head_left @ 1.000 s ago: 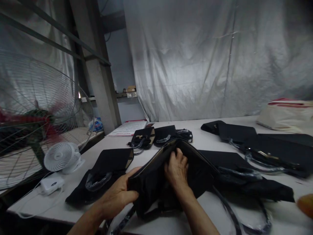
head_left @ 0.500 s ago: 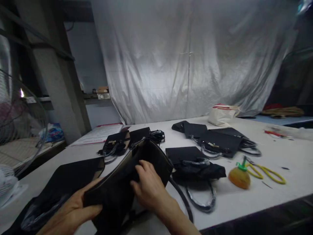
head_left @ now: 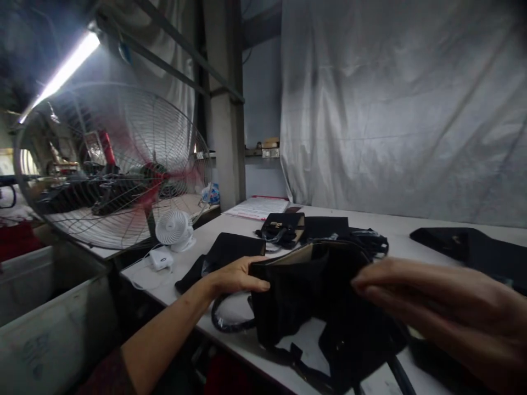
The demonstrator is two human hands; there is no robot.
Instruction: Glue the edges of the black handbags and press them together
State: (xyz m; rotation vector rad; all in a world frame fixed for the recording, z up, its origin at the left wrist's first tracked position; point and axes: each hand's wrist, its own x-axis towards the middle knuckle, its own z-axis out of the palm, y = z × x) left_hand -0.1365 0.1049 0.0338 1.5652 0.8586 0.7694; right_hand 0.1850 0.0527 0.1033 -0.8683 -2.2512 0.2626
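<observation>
Left hand (head_left: 244, 276) pinching the near-left edge of a black bag (head_left: 280, 310), thumb on the near side, fingers mostly hidden behind. Right hand (head_left: 440, 302) at the opening's right side, fingers outstretched and close together, blurred; cannot tell whether they touch the bag or grip anything. Bag lies between the hands, mouth gaping, a pale strip of lining at the rim. Below left hand: a handle (head_left: 233, 326), looped, partly filmed in plastic. Just behind left hand: a second black bag (head_left: 236, 246), on the tabletop (head_left: 397, 240). Farther beyond: small bag (head_left: 284, 220) with gold-coloured clasp; printed sheet (head_left: 258, 208) behind it. Well left of left hand: white fan (head_left: 172, 226), white box (head_left: 161, 257) beside it. Beyond right hand: dark bags (head_left: 448, 241), partly cut off.
</observation>
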